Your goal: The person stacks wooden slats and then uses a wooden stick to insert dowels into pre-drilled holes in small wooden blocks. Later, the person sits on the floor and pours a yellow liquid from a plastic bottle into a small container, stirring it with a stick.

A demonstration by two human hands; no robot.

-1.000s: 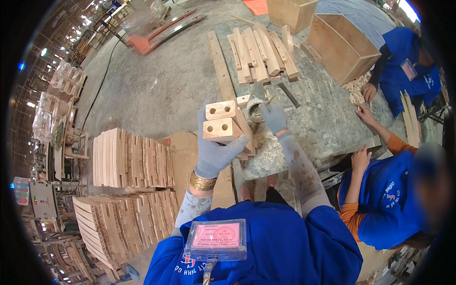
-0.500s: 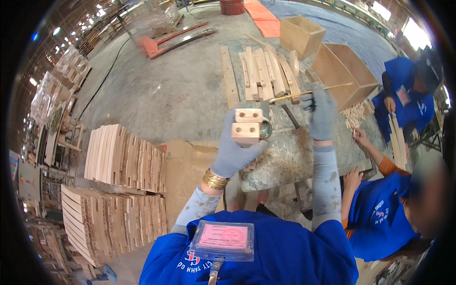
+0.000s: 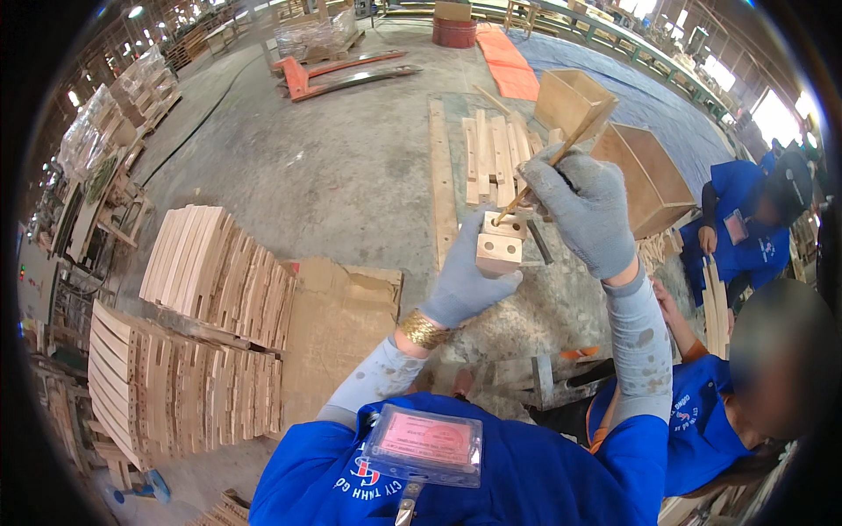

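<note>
Two pale wooden pieces [image 3: 498,255], each with a pair of round holes in its end face, are gripped together in my gloved left hand [image 3: 465,285], the holes turned up. My right hand [image 3: 586,210], also gloved, is closed round a thin wooden stick [image 3: 511,205] that slants down to the left. The stick's lower tip meets a hole in the farther piece; how deep it goes, I cannot tell. Just beyond both hands, more wooden pieces [image 3: 495,156] lie side by side. A dark tool handle [image 3: 539,243] shows beside the held pieces.
Tall stacks of slotted wooden parts [image 3: 189,377] stand at left, next to flat cardboard [image 3: 342,307]. Two open wooden boxes [image 3: 649,175] sit at far right. Co-workers in blue [image 3: 745,232] are close on my right. A red pallet jack [image 3: 303,77] stands far back.
My right hand has come in closer to my left, and the stick's tip has moved from beyond the pieces onto a hole. The view has shifted; a round cup beside the pieces no longer shows.
</note>
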